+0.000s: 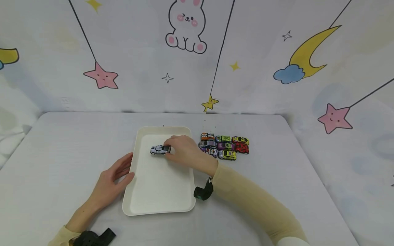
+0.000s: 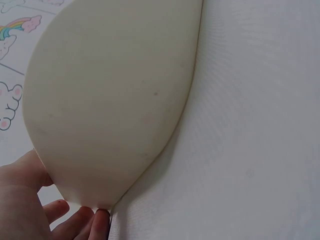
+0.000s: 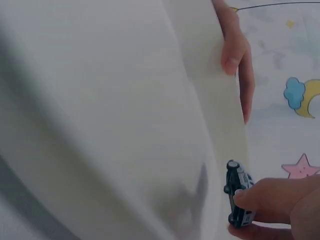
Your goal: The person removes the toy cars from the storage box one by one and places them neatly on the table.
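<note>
A white toy car (image 1: 160, 149) with dark markings is pinched at its rear end by the thumb and fingers of my right hand (image 1: 187, 153), over the upper part of a white tray (image 1: 160, 191). The right wrist view shows the same toy car (image 3: 238, 195) at the fingertips, with its dark wheels visible. My left hand (image 1: 112, 181) lies against the tray's left side, its thumb and fingers spread apart. In the left wrist view, several fingertips (image 2: 102, 216) touch the tray's edge.
Several small toy cars stand grouped in rows right of the tray, among them a red car (image 1: 241, 148), a purple car (image 1: 225, 146) and a yellow car (image 1: 227, 155). A white cloth (image 1: 77, 147) covers the table. A wall with cartoon drawings (image 1: 186, 27) rises behind.
</note>
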The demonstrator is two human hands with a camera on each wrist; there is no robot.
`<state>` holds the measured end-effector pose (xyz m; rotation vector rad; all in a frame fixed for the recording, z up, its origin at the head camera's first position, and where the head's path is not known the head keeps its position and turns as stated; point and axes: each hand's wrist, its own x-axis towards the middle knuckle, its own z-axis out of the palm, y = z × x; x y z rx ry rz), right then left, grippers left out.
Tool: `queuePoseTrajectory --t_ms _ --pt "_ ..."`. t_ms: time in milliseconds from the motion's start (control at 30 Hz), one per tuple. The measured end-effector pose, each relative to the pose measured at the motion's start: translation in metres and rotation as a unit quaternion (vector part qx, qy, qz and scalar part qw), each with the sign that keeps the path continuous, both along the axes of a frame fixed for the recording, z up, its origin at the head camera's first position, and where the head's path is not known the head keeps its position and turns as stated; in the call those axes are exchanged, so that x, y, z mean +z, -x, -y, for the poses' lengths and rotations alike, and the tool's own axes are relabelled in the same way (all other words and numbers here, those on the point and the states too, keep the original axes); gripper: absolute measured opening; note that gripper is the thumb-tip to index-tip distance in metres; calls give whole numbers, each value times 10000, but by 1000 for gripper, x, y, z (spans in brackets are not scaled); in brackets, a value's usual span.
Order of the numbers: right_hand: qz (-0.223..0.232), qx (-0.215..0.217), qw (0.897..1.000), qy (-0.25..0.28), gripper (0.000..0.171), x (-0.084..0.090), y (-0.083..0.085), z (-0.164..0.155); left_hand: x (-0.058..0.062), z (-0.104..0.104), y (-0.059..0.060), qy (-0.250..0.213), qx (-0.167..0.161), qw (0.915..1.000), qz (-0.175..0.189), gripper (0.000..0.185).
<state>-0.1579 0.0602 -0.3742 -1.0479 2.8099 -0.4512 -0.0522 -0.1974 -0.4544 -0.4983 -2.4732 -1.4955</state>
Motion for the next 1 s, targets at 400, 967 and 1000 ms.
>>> queuePoseTrajectory --t_ms 400,967,1000 --pt "-396 0 9958 831 31 -5 -6 -41 -3 2 0 36 -3 10000 -48 64" --pt "-1133 -161 9703 2132 29 -26 -22 -104 -1 0 -1 49 29 10000 31 65" --pt "-1133 -140 9695 2167 30 -27 -23 -106 -1 0 -1 57 22 10000 22 65"
